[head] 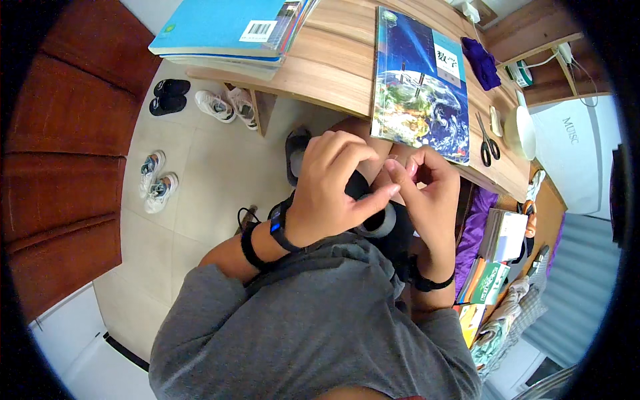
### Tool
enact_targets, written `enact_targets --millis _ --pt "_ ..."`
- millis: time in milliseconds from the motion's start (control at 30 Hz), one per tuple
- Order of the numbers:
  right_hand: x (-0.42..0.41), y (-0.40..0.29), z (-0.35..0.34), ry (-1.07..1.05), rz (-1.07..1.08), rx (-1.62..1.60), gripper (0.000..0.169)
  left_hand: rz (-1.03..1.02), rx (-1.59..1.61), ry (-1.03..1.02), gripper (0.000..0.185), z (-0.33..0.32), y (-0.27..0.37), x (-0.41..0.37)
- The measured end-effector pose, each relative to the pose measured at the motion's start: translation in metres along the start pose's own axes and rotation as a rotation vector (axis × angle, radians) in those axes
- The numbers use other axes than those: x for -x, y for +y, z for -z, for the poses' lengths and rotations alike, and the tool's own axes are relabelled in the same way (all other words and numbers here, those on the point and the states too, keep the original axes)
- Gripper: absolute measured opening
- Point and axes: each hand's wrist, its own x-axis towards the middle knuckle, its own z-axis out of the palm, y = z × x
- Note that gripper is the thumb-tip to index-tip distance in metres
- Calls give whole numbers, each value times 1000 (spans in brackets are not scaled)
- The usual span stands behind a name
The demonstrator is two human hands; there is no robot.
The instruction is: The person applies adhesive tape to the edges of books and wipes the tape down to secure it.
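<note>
My left hand (332, 187) is raised over my lap in front of the desk edge, its fingers curled and spread, with nothing visible between them. Close to its right, my right hand (430, 187) has thumb and index finger nearly together; whether something small or clear is pinched there cannot be told. A textbook (422, 90) with an earth picture on its cover lies on the wooden desk (330, 55) just beyond both hands. Black-handled scissors (487, 142) rest to the right of the book, beside a pale bowl (520, 132).
A stack of books (220, 30) lies at the desk's left end. A purple cloth (481, 62) is near the back right. White sneakers (215, 105) and black slippers (169, 97) stand on the tiled floor. More books (505, 237) stand at the right, below desk height.
</note>
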Motion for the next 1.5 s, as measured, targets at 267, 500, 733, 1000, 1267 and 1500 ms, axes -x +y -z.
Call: enact_targets --millis 267,500,733,1000,1267,1500 --pt "-20 3 -7 -42 -20 -26 35 90 62 31 11 0 -16 -5" --pt "-38 2 -9 -100 -74 -58 31 220 168 10 9 0 -28 -13" --pt "-55 5 -6 -143 -164 -52 22 352 157 24 9 -12 -39 -24" --pt "-63 6 2 -211 -319 -228 14 469 248 78 14 -16 -38 -21" --pt "-61 6 3 -140 -329 -280 18 470 239 88 14 -16 -33 -24" --pt "-61 16 -7 -86 -215 -221 21 475 178 96 13 -24 -46 -19"
